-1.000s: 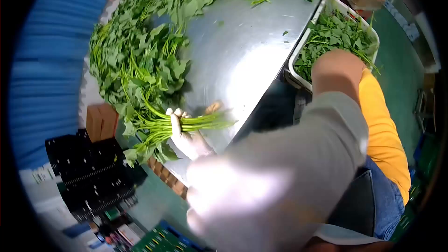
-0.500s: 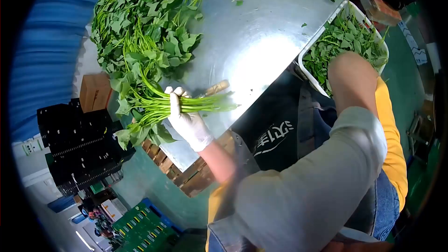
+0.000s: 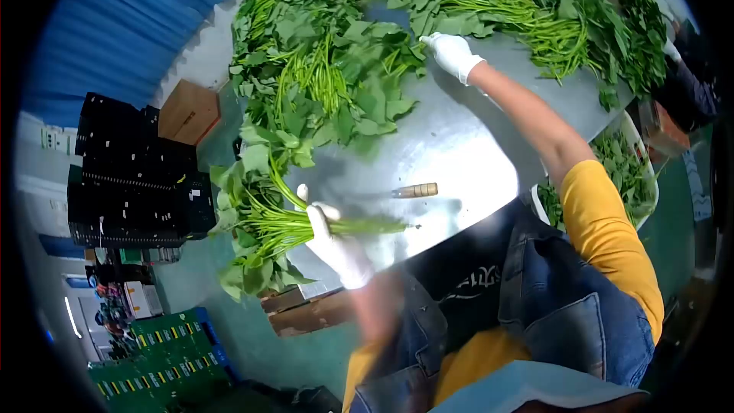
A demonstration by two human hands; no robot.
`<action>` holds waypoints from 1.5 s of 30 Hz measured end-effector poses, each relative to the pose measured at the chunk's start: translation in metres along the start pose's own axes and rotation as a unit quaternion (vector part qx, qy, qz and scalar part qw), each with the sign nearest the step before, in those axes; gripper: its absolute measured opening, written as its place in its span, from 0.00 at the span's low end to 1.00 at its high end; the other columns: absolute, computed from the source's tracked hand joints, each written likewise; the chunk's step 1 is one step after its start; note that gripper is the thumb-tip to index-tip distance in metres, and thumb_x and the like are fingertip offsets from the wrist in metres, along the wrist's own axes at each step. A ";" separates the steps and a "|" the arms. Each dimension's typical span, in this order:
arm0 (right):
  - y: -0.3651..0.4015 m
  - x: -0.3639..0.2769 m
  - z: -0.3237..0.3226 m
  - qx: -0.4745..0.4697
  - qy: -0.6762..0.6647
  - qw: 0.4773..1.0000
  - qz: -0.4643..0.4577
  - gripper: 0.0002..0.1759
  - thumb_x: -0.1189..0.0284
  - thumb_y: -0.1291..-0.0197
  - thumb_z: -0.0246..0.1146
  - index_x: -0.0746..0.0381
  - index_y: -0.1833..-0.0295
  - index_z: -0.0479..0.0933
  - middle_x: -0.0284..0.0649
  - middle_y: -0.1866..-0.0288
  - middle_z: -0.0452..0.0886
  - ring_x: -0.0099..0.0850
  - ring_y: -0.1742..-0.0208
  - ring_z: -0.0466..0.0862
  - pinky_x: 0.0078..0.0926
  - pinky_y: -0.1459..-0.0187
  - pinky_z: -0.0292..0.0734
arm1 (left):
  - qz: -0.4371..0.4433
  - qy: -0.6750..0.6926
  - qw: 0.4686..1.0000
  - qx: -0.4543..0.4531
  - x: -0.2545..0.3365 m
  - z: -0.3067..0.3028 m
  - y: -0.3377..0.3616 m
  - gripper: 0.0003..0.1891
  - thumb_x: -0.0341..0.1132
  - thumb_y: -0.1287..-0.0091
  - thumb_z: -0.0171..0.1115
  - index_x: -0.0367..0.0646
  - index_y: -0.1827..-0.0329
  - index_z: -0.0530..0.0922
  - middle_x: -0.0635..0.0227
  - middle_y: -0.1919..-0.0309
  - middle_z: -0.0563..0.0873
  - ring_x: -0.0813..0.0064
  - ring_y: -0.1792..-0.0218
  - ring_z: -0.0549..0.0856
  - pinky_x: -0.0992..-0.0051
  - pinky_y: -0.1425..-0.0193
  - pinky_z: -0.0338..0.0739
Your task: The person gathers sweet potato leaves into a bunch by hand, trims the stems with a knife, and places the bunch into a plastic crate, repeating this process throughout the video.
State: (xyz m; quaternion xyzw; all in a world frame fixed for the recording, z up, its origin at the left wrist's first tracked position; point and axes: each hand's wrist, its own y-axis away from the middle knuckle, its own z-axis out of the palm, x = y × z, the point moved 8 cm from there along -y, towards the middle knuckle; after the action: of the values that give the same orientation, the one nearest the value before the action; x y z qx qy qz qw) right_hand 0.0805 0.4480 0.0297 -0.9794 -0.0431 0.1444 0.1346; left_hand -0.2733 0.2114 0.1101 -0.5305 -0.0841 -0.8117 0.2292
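Note:
My left hand (image 3: 332, 248), in a white glove, is wrapped round a bunch of leafy green stems (image 3: 275, 226), leaves to the left and stem ends to the right. At the upper middle my right hand (image 3: 453, 55), also gloved, reaches to the edge of the leafy greens, its fingertips pressed together at a stem; what they grip is too small to make out. Between the hands a knife with a wooden handle (image 3: 417, 190) lies on the metal table (image 3: 459, 138). A large heap of greens (image 3: 321, 76) covers the table's left and far side.
More bunched greens (image 3: 535, 23) lie at the far right. A white crate of leaves (image 3: 650, 197) stands by the table's right edge. Another person's dark sleeve (image 3: 684, 92) is at the far right. Black crates (image 3: 138, 176), a cardboard box (image 3: 189, 112) and green crates (image 3: 164, 359) are at the left.
My right arm has swung from beside the white crate to the far greens. My left hand still holds the bunch. The view has shifted, showing more of the table.

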 end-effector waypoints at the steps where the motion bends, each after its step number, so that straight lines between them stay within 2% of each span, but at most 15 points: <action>1: -0.018 -0.005 0.016 0.038 0.071 0.996 -0.041 0.24 0.79 0.45 0.52 0.57 0.41 0.72 0.45 0.53 0.79 0.42 0.52 0.80 0.37 0.55 0.77 | -0.010 0.006 0.999 -0.032 0.005 -0.005 -0.009 0.18 0.33 0.30 0.51 0.32 0.42 0.69 0.76 0.78 0.69 0.84 0.74 0.67 0.82 0.63 0.63; 5: -0.031 -0.002 0.038 -0.040 0.248 0.965 -0.073 0.16 0.75 0.45 0.54 0.59 0.51 0.76 0.45 0.57 0.78 0.40 0.56 0.80 0.34 0.62 0.78 | -0.031 0.008 0.997 -0.073 0.015 -0.009 -0.019 0.14 0.32 0.30 0.52 0.35 0.46 0.72 0.74 0.78 0.72 0.83 0.74 0.69 0.82 0.65 0.64; 7: -0.036 0.024 0.041 0.085 0.127 0.988 -0.019 0.08 0.75 0.49 0.55 0.62 0.64 0.78 0.43 0.67 0.79 0.39 0.62 0.80 0.34 0.65 0.78 | -0.024 -0.018 0.997 -0.067 0.018 -0.011 -0.022 0.12 0.32 0.31 0.53 0.36 0.48 0.73 0.73 0.78 0.73 0.82 0.74 0.71 0.81 0.65 0.65; 9: -0.020 0.035 0.027 0.092 0.112 0.989 -0.010 0.06 0.76 0.51 0.56 0.62 0.69 0.78 0.43 0.69 0.79 0.40 0.64 0.80 0.34 0.66 0.77 | -0.019 -0.030 0.998 -0.051 0.016 -0.017 -0.025 0.09 0.32 0.31 0.55 0.38 0.52 0.75 0.71 0.77 0.76 0.81 0.73 0.73 0.80 0.65 0.67; 12: 0.043 0.004 -0.053 0.061 0.150 0.981 -0.109 0.05 0.72 0.55 0.62 0.59 0.69 0.81 0.45 0.70 0.80 0.41 0.63 0.82 0.36 0.62 0.77 | -0.035 -0.024 0.998 -0.045 0.011 -0.021 -0.024 0.06 0.29 0.33 0.56 0.39 0.55 0.75 0.68 0.75 0.79 0.79 0.71 0.76 0.79 0.62 0.70; 14: 0.077 0.021 -0.080 -0.089 -0.001 0.993 -0.082 0.13 0.67 0.57 0.67 0.60 0.63 0.83 0.48 0.69 0.82 0.42 0.66 0.82 0.38 0.63 0.75 | -0.041 -0.028 0.997 -0.051 0.007 -0.021 -0.019 0.05 0.27 0.34 0.57 0.40 0.56 0.75 0.66 0.72 0.81 0.77 0.69 0.78 0.77 0.59 0.72; 16: 0.113 0.032 -0.128 -0.145 -0.297 0.942 0.055 0.12 0.71 0.53 0.66 0.65 0.62 0.83 0.37 0.73 0.82 0.24 0.70 0.79 0.24 0.66 0.73 | -0.039 -0.021 0.998 -0.045 0.006 -0.012 -0.011 0.05 0.27 0.34 0.56 0.40 0.56 0.75 0.66 0.72 0.81 0.77 0.68 0.78 0.77 0.59 0.72; 19: 0.159 0.065 -0.154 -0.049 -0.482 0.866 0.120 0.09 0.71 0.47 0.64 0.61 0.61 0.84 0.30 0.73 0.82 0.17 0.73 0.75 0.17 0.70 0.70 | -0.052 0.000 0.998 -0.045 -0.006 0.000 -0.002 0.06 0.27 0.33 0.56 0.39 0.55 0.74 0.65 0.70 0.82 0.76 0.68 0.78 0.76 0.58 0.72; 21: 0.195 0.060 -0.130 -0.127 -0.454 0.862 0.187 0.09 0.68 0.46 0.66 0.62 0.62 0.83 0.30 0.72 0.82 0.17 0.71 0.76 0.15 0.68 0.70 | -0.088 0.019 0.994 -0.056 -0.019 0.013 0.003 0.07 0.27 0.33 0.56 0.39 0.54 0.74 0.63 0.68 0.82 0.75 0.67 0.79 0.76 0.57 0.73; 25: 0.229 0.053 -0.132 -0.033 -0.495 0.833 0.243 0.05 0.75 0.47 0.64 0.66 0.68 0.80 0.33 0.73 0.80 0.21 0.70 0.77 0.19 0.64 0.71 | -0.133 0.031 0.988 -0.079 -0.034 0.041 0.014 0.11 0.29 0.32 0.55 0.36 0.50 0.73 0.61 0.64 0.82 0.75 0.63 0.80 0.75 0.54 0.73; 29: 0.246 0.060 -0.095 0.004 -0.571 0.776 0.267 0.04 0.77 0.49 0.67 0.64 0.69 0.78 0.32 0.74 0.79 0.19 0.73 0.76 0.16 0.70 0.71 | -0.163 0.007 0.983 -0.087 -0.048 0.061 0.024 0.12 0.31 0.31 0.54 0.35 0.48 0.72 0.60 0.62 0.82 0.73 0.61 0.80 0.75 0.52 0.72; 34: 0.252 0.042 -0.092 0.064 -0.526 0.812 0.247 0.07 0.78 0.50 0.68 0.63 0.73 0.75 0.32 0.77 0.77 0.17 0.79 0.73 0.15 0.75 0.69 | -0.246 -0.020 0.963 -0.108 -0.051 0.092 0.048 0.15 0.31 0.34 0.57 0.34 0.47 0.71 0.60 0.61 0.82 0.69 0.59 0.80 0.74 0.51 0.74; 39: 0.251 0.026 -0.089 0.114 -0.508 0.829 0.203 0.08 0.80 0.49 0.66 0.64 0.72 0.72 0.31 0.78 0.75 0.16 0.80 0.73 0.14 0.77 0.71 | -0.250 0.029 0.957 -0.144 -0.082 0.110 0.044 0.13 0.24 0.40 0.62 0.32 0.53 0.73 0.59 0.63 0.84 0.75 0.65 0.82 0.79 0.57 0.75; 41: 0.253 0.015 -0.092 0.105 -0.549 0.800 0.218 0.08 0.81 0.49 0.66 0.64 0.72 0.72 0.31 0.78 0.75 0.16 0.80 0.74 0.15 0.77 0.71 | -0.252 0.009 0.954 -0.160 -0.085 0.121 0.047 0.12 0.23 0.40 0.62 0.32 0.53 0.73 0.60 0.64 0.84 0.76 0.66 0.82 0.80 0.60 0.75; 45: 0.254 0.015 -0.088 0.120 -0.495 0.839 0.193 0.08 0.82 0.49 0.65 0.64 0.72 0.71 0.31 0.77 0.76 0.15 0.79 0.74 0.14 0.77 0.71 | -0.258 0.019 0.946 -0.194 -0.100 0.141 0.056 0.11 0.22 0.39 0.61 0.34 0.55 0.73 0.56 0.65 0.85 0.79 0.72 0.81 0.83 0.68 0.75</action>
State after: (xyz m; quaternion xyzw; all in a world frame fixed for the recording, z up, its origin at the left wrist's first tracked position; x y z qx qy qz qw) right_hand 0.1318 0.1837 0.0364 -0.7421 0.1034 0.6370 0.1809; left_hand -0.0979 0.2437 0.0739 -0.5094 -0.0549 -0.8537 -0.0934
